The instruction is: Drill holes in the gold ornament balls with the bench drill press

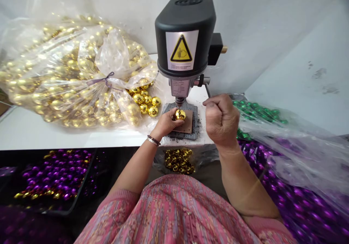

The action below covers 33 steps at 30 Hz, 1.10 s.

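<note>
A black and grey drill press (185, 37) with a yellow warning label stands on the white table. Under its bit, my left hand (167, 122) grips a shiny gold ball (180, 115) above a brown board (187, 123) on the press base (195, 129). The bit reaches down to the top of the ball. To the right of the press, my right hand (222, 118) is closed around the end of the feed lever (207, 90); the grip end is hidden by the fingers.
A clear bag of gold balls (68, 80) covers the table's left side, with loose gold balls (148, 104) beside it. Green balls (257, 109) and purple balls (297, 200) lie right. Below are a tray of purple balls (57, 175) and more gold balls (179, 160).
</note>
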Each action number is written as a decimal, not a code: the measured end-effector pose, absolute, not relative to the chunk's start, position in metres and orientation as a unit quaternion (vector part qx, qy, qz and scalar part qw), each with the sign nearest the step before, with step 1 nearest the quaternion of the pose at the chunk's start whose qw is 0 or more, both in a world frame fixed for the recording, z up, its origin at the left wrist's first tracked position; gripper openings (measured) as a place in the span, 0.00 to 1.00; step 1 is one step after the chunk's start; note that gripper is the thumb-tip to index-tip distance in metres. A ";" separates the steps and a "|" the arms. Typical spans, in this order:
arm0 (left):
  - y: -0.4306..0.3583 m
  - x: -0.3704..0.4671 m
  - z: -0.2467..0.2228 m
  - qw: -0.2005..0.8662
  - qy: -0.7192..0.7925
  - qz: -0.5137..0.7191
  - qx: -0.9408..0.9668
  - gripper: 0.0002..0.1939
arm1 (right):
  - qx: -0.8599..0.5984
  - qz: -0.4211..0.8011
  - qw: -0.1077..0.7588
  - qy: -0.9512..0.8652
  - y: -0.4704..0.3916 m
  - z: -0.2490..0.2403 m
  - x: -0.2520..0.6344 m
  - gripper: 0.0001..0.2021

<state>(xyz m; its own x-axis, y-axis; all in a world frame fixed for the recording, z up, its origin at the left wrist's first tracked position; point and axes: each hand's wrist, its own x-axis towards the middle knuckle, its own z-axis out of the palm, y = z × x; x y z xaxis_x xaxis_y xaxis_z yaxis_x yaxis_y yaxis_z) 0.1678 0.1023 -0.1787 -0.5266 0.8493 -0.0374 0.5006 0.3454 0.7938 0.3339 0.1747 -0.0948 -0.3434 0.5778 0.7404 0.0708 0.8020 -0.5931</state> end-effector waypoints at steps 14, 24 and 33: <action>0.100 0.167 -0.183 0.226 0.782 0.379 0.439 0.34 | -0.161 0.156 0.618 -0.753 0.182 -0.129 0.323 0.08; 0.098 0.166 -0.182 0.240 0.774 0.371 0.453 0.32 | -0.121 0.179 0.642 -0.736 0.189 -0.157 0.316 0.07; 0.092 0.167 -0.185 0.245 0.757 0.397 0.458 0.30 | -0.250 0.275 0.596 -0.712 0.199 -0.049 0.307 0.23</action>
<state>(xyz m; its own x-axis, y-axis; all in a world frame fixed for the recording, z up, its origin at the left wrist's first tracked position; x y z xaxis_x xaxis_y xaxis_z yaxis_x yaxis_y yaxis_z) 0.1674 0.0915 -0.1851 -0.4596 0.8881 -0.0070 0.4995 0.2650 0.8248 0.3067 0.1987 -0.0487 -0.1642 0.6830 0.7118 0.0277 0.7245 -0.6887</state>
